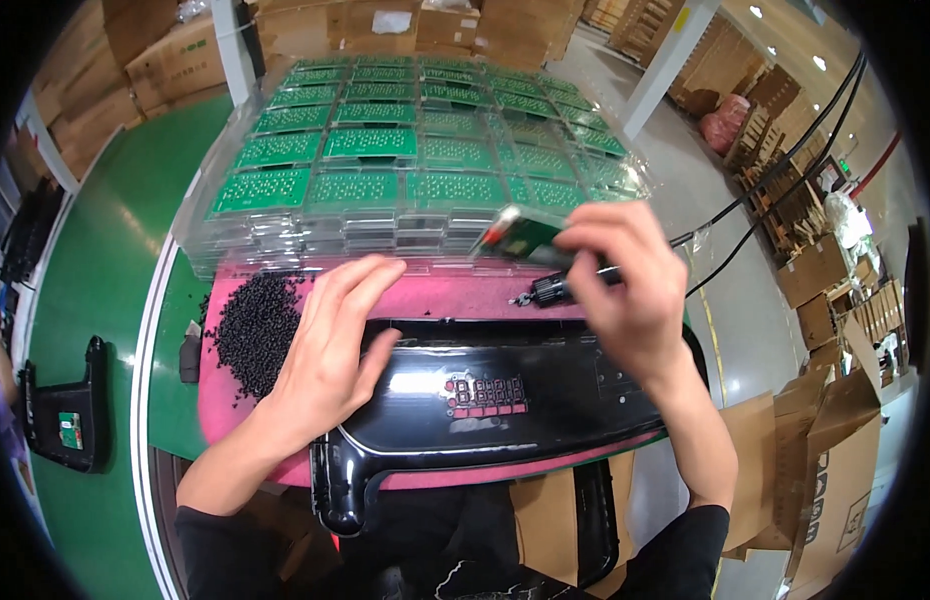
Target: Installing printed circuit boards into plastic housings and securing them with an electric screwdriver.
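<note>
My right hand (pixel 630 275) is closed on the edge of a green circuit board (pixel 530 236), held tilted above the pink work surface and slightly blurred. Just below the board is a black electric screwdriver (pixel 553 290), partly covered by my right hand; I cannot tell whether the hand touches it. My left hand (pixel 330 345) is empty, fingers apart, over the left end of a glossy black plastic housing (pixel 545 365). The housing lies across the pink surface and has a group of small rectangular cutouts (pixel 485 393) near its middle.
Stacked clear trays (pixel 285 245) of green circuit boards stand at the far side. A heap of small black parts (pixel 255 335) lies left of my left hand. Dark cables (pixel 745 195) run in from the upper right. Cardboard boxes (pixel 815 470) stand at the right.
</note>
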`<state>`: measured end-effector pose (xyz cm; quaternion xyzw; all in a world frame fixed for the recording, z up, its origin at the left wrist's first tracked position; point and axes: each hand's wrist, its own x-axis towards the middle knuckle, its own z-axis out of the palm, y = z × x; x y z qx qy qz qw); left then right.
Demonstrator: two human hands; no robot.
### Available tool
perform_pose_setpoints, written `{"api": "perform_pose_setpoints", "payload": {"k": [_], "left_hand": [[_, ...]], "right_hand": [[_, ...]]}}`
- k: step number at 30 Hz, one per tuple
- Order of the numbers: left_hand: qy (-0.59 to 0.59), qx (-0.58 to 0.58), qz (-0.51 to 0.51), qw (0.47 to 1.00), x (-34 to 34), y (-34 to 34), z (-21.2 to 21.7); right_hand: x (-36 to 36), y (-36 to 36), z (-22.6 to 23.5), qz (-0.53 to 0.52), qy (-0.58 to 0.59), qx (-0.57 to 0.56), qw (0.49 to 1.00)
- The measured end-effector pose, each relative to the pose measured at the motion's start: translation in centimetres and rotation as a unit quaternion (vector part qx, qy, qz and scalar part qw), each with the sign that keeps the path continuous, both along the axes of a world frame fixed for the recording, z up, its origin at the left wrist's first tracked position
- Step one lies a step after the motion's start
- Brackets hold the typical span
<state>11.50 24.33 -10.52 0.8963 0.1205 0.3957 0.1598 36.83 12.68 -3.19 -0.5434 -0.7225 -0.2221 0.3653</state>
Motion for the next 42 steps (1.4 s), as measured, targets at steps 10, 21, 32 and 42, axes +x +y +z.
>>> {"api": "perform_pose_setpoints", "payload": {"k": [10, 21, 32, 42], "left_hand": [[-0.071, 0.108, -0.031, 0.991, -0.3, -0.7, 1.0], [0.009, 0.076, -0.137, 0.988, 0.1, -1.6, 0.9], [0.187, -0.068, -0.181, 0.963, 0.5, -1.8, 0.9], [0.278, 0.018, -0.077, 0.957, 1.2, -2.3, 0.0]], "right_hand": [[-4.4, -2.3, -1.3, 0.143, 0.106, -0.145, 0.973], [-2.9, -8.6, -3.5, 0.036, 0.305, -0.253, 0.917], [-1.4, -10.6, -6.1, 0.063, 0.252, -0.318, 0.912], [-0.9, -8.4, -8.8, 0.005, 0.240, -0.306, 0.921]]}}
